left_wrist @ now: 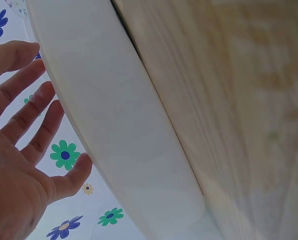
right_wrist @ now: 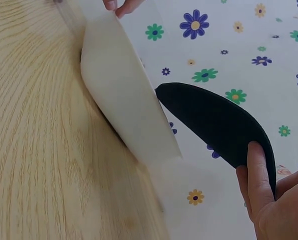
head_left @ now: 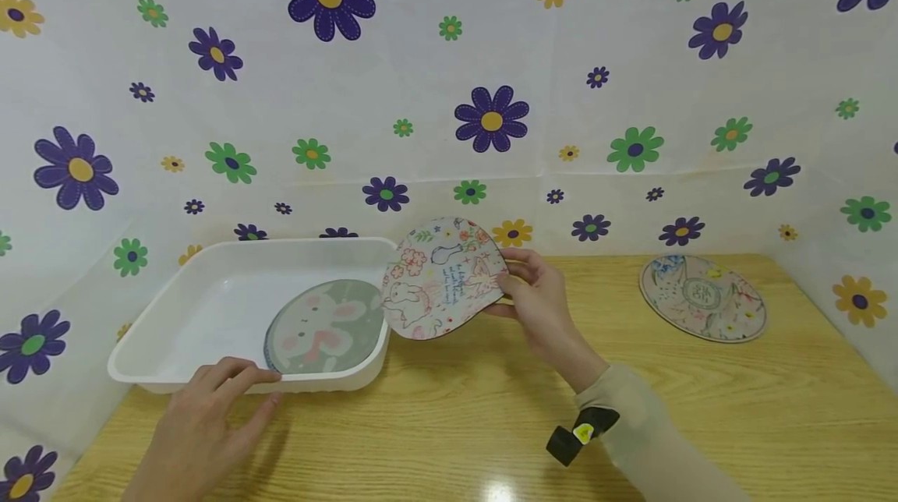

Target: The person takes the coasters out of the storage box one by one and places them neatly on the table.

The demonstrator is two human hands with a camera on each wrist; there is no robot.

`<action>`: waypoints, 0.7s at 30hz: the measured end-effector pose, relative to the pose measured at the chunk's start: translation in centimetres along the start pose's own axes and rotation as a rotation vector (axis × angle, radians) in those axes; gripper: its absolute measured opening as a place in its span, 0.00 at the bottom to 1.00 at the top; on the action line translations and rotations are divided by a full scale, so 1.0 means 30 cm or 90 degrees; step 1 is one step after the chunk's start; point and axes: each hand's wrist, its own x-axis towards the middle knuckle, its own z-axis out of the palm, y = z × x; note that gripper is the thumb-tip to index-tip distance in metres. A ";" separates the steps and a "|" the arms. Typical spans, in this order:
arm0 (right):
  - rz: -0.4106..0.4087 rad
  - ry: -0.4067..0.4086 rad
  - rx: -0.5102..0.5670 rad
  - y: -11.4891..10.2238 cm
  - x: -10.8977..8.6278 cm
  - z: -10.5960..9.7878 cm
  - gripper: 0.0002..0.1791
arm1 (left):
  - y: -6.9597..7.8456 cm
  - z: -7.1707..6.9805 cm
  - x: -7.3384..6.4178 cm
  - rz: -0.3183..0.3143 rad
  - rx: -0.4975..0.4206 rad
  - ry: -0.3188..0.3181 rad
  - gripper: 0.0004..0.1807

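Observation:
My right hand (head_left: 536,299) pinches a round mouse pad (head_left: 438,284) by its right edge, thumb on the printed face and fingers behind. The pad has a pale print of rabbits and flowers; in the right wrist view its black underside (right_wrist: 209,120) shows, slightly bent. Its left edge overlaps the right rim of a white plastic tub (head_left: 210,330). Inside the tub, a grey-green mouse pad with a pink-and-white bunny (head_left: 316,330) leans at the right end. My left hand (head_left: 210,408) rests with loosely spread fingers at the tub's near rim; its fingertips (left_wrist: 41,92) lie along that rim.
Another round mouse pad (head_left: 701,299), with a floral print and a grey centre medallion, lies on the right of the wooden table (head_left: 456,424). A white cloth with printed flowers (head_left: 449,65) hangs behind the table and along both sides.

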 end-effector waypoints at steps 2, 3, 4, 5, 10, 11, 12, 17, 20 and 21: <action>0.002 0.002 0.001 -0.002 0.002 -0.006 0.21 | 0.000 0.000 0.000 -0.001 0.001 0.000 0.17; 0.003 0.004 0.000 -0.003 0.002 -0.010 0.21 | -0.001 0.000 -0.001 -0.001 0.002 0.001 0.17; 0.004 0.005 -0.001 -0.004 0.002 -0.013 0.21 | -0.002 0.001 -0.001 -0.001 0.001 0.001 0.17; 0.004 0.006 -0.003 -0.005 0.002 -0.017 0.21 | -0.002 0.001 -0.001 0.000 0.000 0.001 0.17; 0.003 0.012 -0.009 -0.006 0.002 -0.039 0.22 | -0.004 0.003 0.001 0.003 -0.004 0.001 0.17; 0.002 0.013 -0.010 -0.006 0.002 -0.043 0.22 | -0.004 0.003 0.002 0.003 -0.004 0.001 0.17; 0.002 0.014 -0.009 -0.006 0.002 -0.048 0.22 | -0.004 0.003 0.002 0.002 -0.003 0.000 0.17; 0.003 0.023 -0.008 -0.006 0.004 -0.067 0.22 | -0.009 0.008 0.000 0.017 -0.003 0.009 0.17; 0.003 0.025 -0.013 -0.005 0.005 -0.078 0.23 | -0.010 0.009 -0.001 0.024 -0.003 0.015 0.18; 0.003 0.027 -0.014 -0.004 0.004 -0.082 0.22 | -0.009 0.009 0.000 0.024 -0.003 0.015 0.18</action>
